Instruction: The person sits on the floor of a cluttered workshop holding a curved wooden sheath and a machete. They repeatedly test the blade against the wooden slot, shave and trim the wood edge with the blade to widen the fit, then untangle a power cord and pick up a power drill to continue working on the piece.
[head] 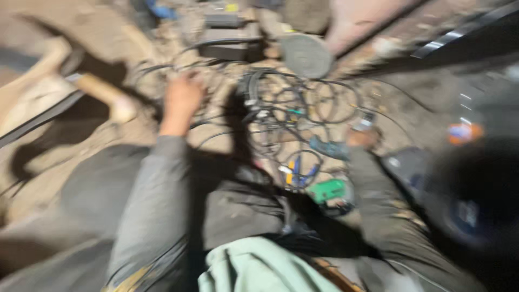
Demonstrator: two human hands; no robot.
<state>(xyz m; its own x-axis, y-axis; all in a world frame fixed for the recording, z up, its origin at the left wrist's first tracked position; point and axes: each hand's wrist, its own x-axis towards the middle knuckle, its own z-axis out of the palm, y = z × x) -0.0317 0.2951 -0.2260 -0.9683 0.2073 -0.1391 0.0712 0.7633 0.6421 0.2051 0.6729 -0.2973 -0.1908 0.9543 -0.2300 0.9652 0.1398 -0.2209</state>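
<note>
The picture is motion-blurred. My left hand [183, 100] reaches forward over the dirt ground into a tangle of black cables [294, 103]; its fingers look curled among the wires, but I cannot tell if it grips one. My right hand [361, 138] is lower and to the right, closed around a teal-handled tool [330, 148] whose small end piece [366, 121] points up. Both arms wear grey sleeves.
A round grey disc [305, 55] lies beyond the cables. Blue-and-yellow pliers [297, 172] and a green tool [327, 190] lie near my knees. A wooden handle [105, 94] lies left. Dark boxes [224, 48] sit at the top; a dark object [476, 200] fills the right.
</note>
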